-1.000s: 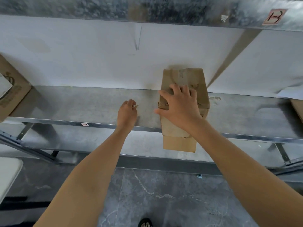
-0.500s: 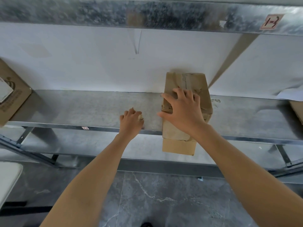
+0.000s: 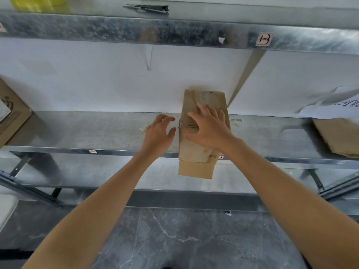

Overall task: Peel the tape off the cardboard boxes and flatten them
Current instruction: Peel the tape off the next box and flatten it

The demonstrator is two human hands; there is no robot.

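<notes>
A worn brown box [image 3: 202, 133] lies lengthwise on the metal shelf [image 3: 97, 131], its near end overhanging the shelf's front edge, one flap hanging down.

Cardboard box [image 3: 204, 121]: brown corrugated board, matt, creased and scuffed; torn paper skin along front flap.
Shelf [image 3: 97, 131]: galvanised sheet metal, grey, mottled spangle, dull sheen.
Upper shelf edge [image 3: 116, 30]: same galvanised metal, darker blotches, faint gloss.
Label [image 3: 264, 38]: paper sticker, matt, handwritten.
Wall [image 3: 87, 78]: white, matt, smooth, slight smudges.
Floor [image 3: 184, 239]: dark grey stone-look tile, veined, semi-gloss.
Tape scrap [image 3: 143, 128]: pale, crumpled, translucent film.
Left box [image 3: 11, 117]: brown cardboard, matt, printed.
Paper sheet [image 3: 334, 107]: white, matt, blurred.
</notes>
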